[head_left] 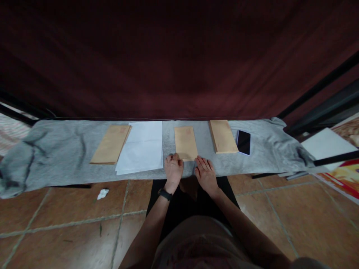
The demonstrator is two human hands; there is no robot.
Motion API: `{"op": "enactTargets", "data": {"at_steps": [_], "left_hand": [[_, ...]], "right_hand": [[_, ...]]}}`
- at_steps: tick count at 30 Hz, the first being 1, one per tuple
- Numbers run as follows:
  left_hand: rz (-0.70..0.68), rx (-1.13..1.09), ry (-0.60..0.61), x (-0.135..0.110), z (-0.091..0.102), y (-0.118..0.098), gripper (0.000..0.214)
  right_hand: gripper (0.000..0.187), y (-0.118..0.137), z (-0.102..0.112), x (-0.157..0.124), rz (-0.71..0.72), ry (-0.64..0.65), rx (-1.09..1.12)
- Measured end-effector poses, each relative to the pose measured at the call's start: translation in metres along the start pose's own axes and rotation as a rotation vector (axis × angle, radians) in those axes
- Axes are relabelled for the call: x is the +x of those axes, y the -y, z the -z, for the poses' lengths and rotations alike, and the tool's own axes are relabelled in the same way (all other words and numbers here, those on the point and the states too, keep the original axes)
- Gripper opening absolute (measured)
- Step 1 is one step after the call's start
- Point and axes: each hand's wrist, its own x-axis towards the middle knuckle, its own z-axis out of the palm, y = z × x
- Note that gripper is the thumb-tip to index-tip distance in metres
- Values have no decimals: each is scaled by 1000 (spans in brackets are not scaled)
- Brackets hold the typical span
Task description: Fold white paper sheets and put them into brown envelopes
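A long bench covered with grey cloth runs across the view. In front of me lies a brown envelope. My left hand, with a black wristband, has its fingers curled at the envelope's near left corner. My right hand lies flat on the cloth, fingers stretched out, just right of the envelope's near edge. A stack of brown envelopes sits to the right, another brown envelope stack to the left, and white paper sheets lie between.
A black phone lies face up right of the envelope stack. A dark red curtain hangs behind the bench. The floor is brown tile with a crumpled white scrap. White and coloured boards lean at the right.
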Motion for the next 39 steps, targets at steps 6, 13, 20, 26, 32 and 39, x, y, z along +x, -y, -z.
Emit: {"op": "enactTargets", "data": {"at_steps": [6, 13, 20, 26, 32, 39], "left_hand": [[164, -321, -12, 13, -5, 3, 44], [257, -838, 44, 22, -12, -2, 22], [151, -1012, 91, 12, 3, -38, 25], [218, -1179, 190, -1, 6, -41, 36], [265, -1218, 248, -12, -9, -38, 30], [320, -1151, 194, -5, -13, -21, 23]], "right_hand": [[47, 2, 0, 3, -4, 0, 1], [47, 6, 5, 15, -29, -6, -3], [42, 8, 15, 42, -208, 29, 128], [41, -7, 20, 52, -379, -163, 529], [38, 19, 5, 43, -598, -178, 1211], [39, 43, 2, 32, -841, 15, 1722]]}}
